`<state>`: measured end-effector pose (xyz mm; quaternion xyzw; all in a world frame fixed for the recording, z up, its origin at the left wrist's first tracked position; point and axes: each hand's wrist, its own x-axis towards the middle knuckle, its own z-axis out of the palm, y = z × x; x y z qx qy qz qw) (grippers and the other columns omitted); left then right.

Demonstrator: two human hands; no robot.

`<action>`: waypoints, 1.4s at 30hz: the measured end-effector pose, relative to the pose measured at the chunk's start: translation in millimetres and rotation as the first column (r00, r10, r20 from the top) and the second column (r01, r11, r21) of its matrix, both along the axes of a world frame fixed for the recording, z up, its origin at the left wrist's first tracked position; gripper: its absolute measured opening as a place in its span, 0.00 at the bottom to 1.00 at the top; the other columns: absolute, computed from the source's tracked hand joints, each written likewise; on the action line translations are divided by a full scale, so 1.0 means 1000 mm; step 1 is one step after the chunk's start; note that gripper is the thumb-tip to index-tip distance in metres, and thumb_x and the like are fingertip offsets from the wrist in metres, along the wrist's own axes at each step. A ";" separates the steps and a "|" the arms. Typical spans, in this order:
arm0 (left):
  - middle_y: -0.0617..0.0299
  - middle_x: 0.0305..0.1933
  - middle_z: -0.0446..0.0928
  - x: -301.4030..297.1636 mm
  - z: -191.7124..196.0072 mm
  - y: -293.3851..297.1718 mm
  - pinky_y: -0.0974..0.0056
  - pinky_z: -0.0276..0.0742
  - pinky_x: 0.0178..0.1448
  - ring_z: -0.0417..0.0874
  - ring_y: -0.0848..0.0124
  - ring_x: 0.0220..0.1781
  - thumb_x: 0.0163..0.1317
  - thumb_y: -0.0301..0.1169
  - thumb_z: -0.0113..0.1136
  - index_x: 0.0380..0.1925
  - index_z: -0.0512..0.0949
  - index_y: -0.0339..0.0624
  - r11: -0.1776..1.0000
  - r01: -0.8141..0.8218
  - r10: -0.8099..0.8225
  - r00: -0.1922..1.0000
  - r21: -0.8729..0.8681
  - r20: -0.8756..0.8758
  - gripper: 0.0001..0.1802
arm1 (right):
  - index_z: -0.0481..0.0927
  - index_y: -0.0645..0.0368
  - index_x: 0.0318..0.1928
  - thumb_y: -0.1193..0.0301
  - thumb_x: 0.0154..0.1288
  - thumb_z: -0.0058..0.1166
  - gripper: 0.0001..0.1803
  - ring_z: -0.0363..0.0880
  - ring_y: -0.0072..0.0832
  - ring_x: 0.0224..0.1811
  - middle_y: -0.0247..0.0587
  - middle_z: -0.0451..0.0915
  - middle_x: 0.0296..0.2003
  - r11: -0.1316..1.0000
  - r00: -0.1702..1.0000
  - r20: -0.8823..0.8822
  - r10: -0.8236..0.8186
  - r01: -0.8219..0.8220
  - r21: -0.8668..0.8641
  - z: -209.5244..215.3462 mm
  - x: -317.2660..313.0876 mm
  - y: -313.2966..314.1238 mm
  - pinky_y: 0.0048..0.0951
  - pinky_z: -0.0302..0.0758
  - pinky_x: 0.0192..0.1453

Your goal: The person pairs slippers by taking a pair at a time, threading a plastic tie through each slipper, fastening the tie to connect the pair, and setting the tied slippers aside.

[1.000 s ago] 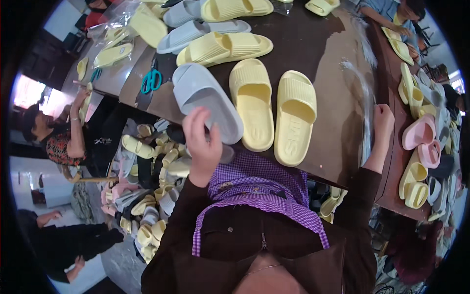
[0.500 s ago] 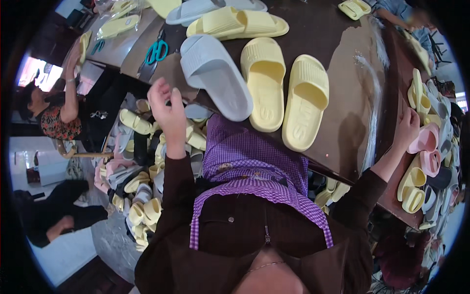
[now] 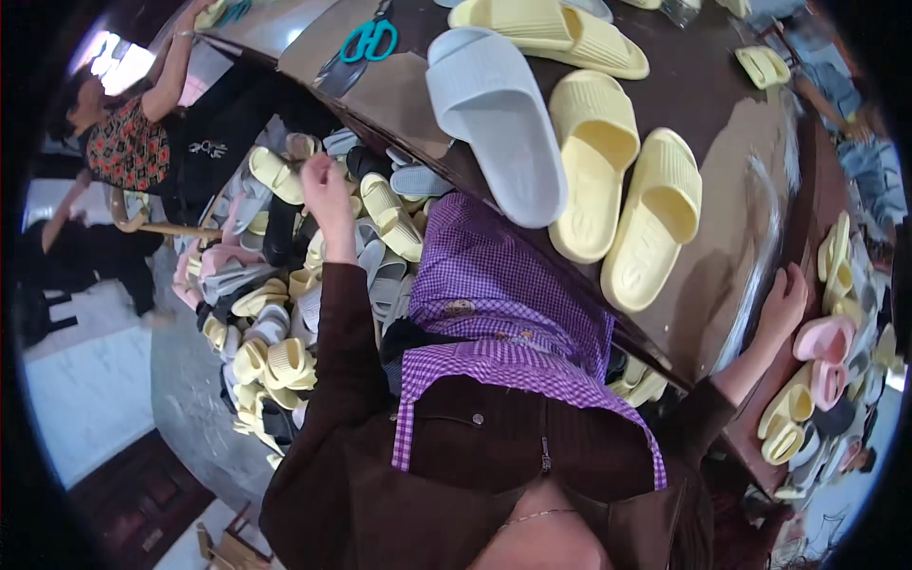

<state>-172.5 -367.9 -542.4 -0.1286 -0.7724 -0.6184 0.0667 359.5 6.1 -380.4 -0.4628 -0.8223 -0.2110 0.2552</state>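
Note:
My left hand [image 3: 328,195] is raised left of the table's edge, above a heap of slippers, its fingers loosely bent and nothing visible in them. My right hand [image 3: 787,302] hovers at the table's right side with fingers apart, close to a pink pair of slippers [image 3: 825,347]. In front of me a grey slipper [image 3: 508,133] lies with its sole end over the table edge. To its right are a yellow slipper [image 3: 594,171] and another yellow slipper [image 3: 655,223]. Behind them more yellow slippers [image 3: 551,33] lie on their sides.
Teal-handled scissors [image 3: 369,41] lie on cardboard at the far left of the brown table [image 3: 703,104]. A heap of mixed slippers [image 3: 275,366] fills the floor side at left. Several slippers [image 3: 788,423] line the right edge. A person [image 3: 128,138] works at left; another's blue sleeve [image 3: 869,171] shows at right.
My view has shifted, so the table's slippers appear farther right. My left hand has drawn back from beside the grey slipper to over the heap. My right hand's fingers have spread near the pink slippers.

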 end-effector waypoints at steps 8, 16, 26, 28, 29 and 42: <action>0.44 0.42 0.78 -0.045 -0.205 0.000 0.58 0.73 0.49 0.79 0.52 0.45 0.51 0.32 0.55 0.41 0.76 0.31 0.852 0.231 -0.102 0.953 -0.469 0.284 0.18 | 0.74 0.64 0.50 0.81 0.51 0.58 0.23 0.75 0.37 0.51 0.48 0.76 0.48 0.687 0.797 -0.358 0.486 -0.602 -0.408 0.027 -0.200 -0.174 0.34 0.70 0.56; 0.45 0.47 0.76 -0.079 -0.324 0.029 0.54 0.72 0.55 0.76 0.49 0.50 0.46 0.37 0.57 0.48 0.72 0.37 0.709 0.364 -0.061 0.885 -0.604 0.462 0.27 | 0.72 0.61 0.54 0.75 0.46 0.62 0.30 0.67 0.44 0.57 0.50 0.72 0.54 0.628 0.806 -0.044 0.590 -0.493 -0.602 0.016 -0.320 -0.195 0.42 0.65 0.60; 0.44 0.45 0.76 -0.143 -0.501 0.003 0.49 0.73 0.52 0.76 0.43 0.49 0.49 0.32 0.56 0.45 0.72 0.42 0.723 0.401 -0.322 0.916 -0.562 0.239 0.20 | 0.75 0.58 0.51 0.69 0.47 0.63 0.27 0.68 0.45 0.51 0.48 0.72 0.50 0.584 0.865 0.005 0.502 -0.335 -0.740 -0.008 -0.334 -0.180 0.41 0.60 0.58; 0.43 0.44 0.77 -0.120 -0.506 0.036 0.48 0.73 0.51 0.76 0.43 0.48 0.49 0.32 0.56 0.43 0.72 0.41 0.789 0.402 -0.274 0.907 -0.464 0.320 0.19 | 0.75 0.59 0.51 0.71 0.45 0.62 0.28 0.69 0.43 0.51 0.48 0.73 0.51 0.607 0.884 0.020 0.468 -0.305 -0.734 -0.014 -0.335 -0.181 0.40 0.62 0.58; 0.42 0.42 0.77 -0.093 -0.500 0.061 0.48 0.73 0.49 0.76 0.43 0.47 0.50 0.33 0.56 0.41 0.73 0.39 0.842 0.387 -0.225 0.885 -0.375 0.408 0.17 | 0.76 0.59 0.51 0.73 0.43 0.62 0.28 0.69 0.43 0.51 0.47 0.73 0.52 0.627 0.896 0.044 0.442 -0.273 -0.729 -0.021 -0.337 -0.179 0.39 0.63 0.58; 0.38 0.36 0.76 -0.011 -0.204 -0.041 0.50 0.71 0.42 0.77 0.43 0.39 0.52 0.33 0.56 0.37 0.73 0.32 0.856 0.152 -0.002 0.957 -0.493 0.291 0.16 | 0.76 0.57 0.50 0.69 0.47 0.62 0.26 0.70 0.42 0.51 0.46 0.74 0.51 0.616 0.863 -0.049 0.504 -0.398 -0.680 -0.014 -0.336 -0.185 0.39 0.61 0.58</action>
